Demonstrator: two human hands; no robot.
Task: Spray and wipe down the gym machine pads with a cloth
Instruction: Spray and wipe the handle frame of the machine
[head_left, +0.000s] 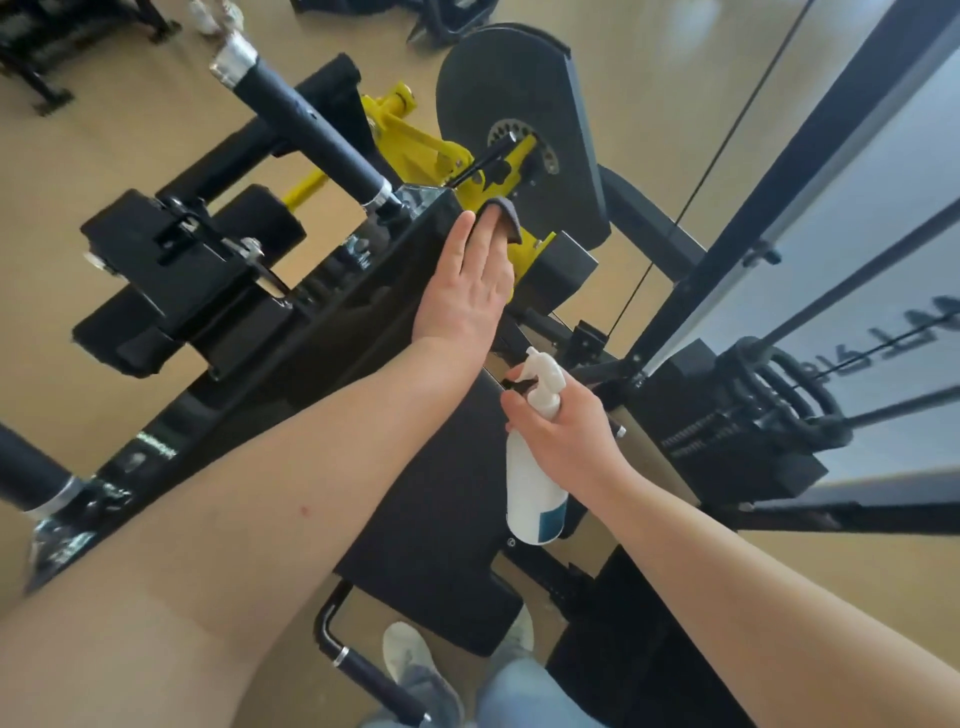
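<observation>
My left hand (470, 280) lies flat with straight fingers on a dark grey cloth (506, 215), pressing it against the top edge of the black back pad (358, 322) of the gym machine. Only a corner of the cloth shows past my fingertips. My right hand (563, 423) grips the neck of a white spray bottle (535, 488) with a blue label, nozzle pointing left. The bottle hangs over the black seat pad (436, 519).
Yellow adjustment levers (415, 145) and a black round cam cover (519, 119) sit behind the pad. Padded handles (306, 119) stick out at upper left. The weight stack (737, 426) and its cables stand at right. My shoes (415, 670) show on the tan floor below.
</observation>
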